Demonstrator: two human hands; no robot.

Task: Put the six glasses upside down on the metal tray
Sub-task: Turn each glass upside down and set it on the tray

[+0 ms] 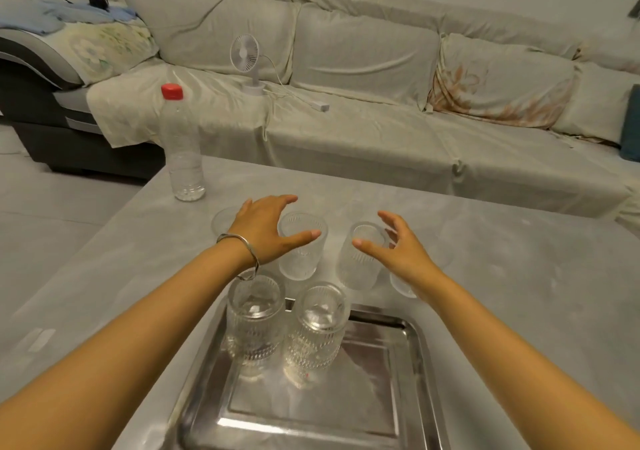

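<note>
Nearest, the metal tray (398, 373) carries two ribbed glasses (254, 314) upside down at its far edge. Beyond it, four upright glasses (302, 241) wait on the table (502, 259); left hand (266, 229) and right hand (403, 250), both spread and empty, hover by the middle pair, likely to grasp them.

A clear plastic bottle (183, 148) with a red cap (172, 91) stands upright near the far left edge of the grey tabletop (502, 276). Behind the tabletop runs a long sofa (363, 131) under a pale loose cover. A small white desk fan (246, 55) stands on the sofa seat, its white cable (298, 98) trailing right to a white plug block (321, 106). A floral cushion (498, 86) leans at the sofa's right. At far left, a dark recliner (41, 79) carries blue cloth (52, 18) and a flower-print cover (100, 46).
</note>
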